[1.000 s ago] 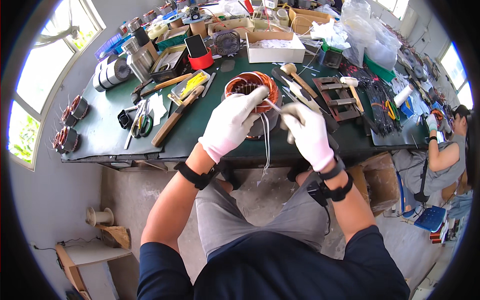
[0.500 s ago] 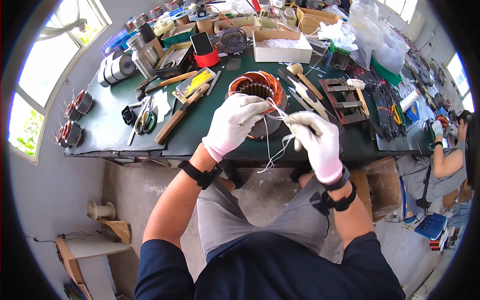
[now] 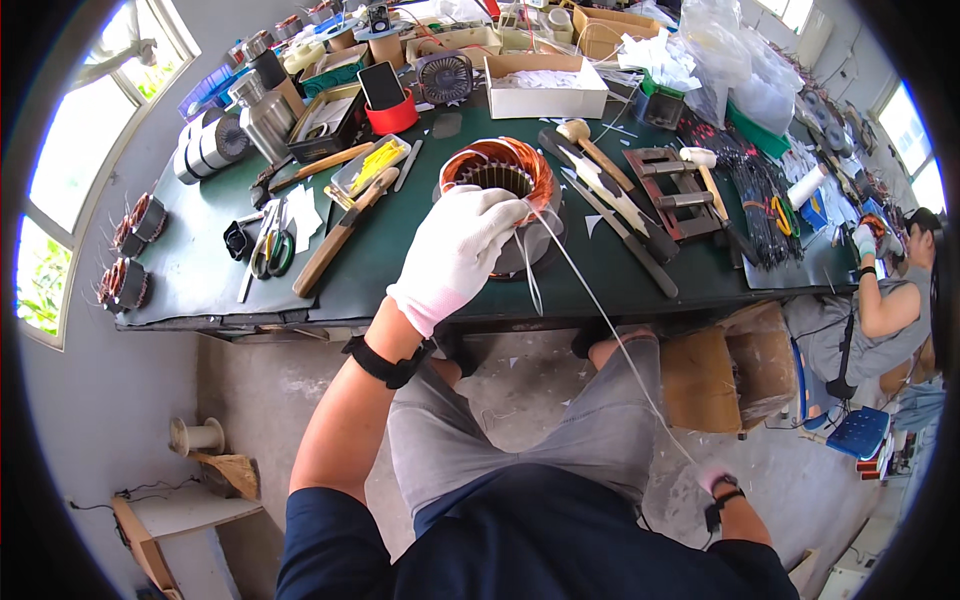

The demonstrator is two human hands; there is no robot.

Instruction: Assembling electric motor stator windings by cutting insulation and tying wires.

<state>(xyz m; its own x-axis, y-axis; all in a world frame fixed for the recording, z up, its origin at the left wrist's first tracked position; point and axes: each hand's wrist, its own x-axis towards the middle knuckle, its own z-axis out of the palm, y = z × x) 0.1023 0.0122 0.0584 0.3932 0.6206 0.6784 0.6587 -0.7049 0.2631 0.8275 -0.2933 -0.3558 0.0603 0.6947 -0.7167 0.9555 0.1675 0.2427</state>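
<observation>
A motor stator with a ring of copper windings (image 3: 497, 152) stands near the table's front edge. My left hand (image 3: 455, 245), in a white glove, is closed at the near right side of the windings, pinching a thin white cord (image 3: 601, 308) there. From that spot the cord runs taut down to my right hand (image 3: 712, 474). This gloved hand is low at the right beside my thigh, blurred, with the cord leading into its grip. A short white loop (image 3: 533, 280) of cord hangs below my left fingers, in front of the stator.
Left of the stator lie a wooden-handled tool (image 3: 345, 233), scissors (image 3: 272, 250) and a tray of yellow pieces (image 3: 378, 160). To its right are a mallet (image 3: 597, 155), long blades (image 3: 625, 238) and a metal frame (image 3: 668, 190). Another person (image 3: 885, 300) works at far right.
My right hand has swept from beside the stator down and right, drawing the cord out into a long straight line. The left hand stays at the windings.
</observation>
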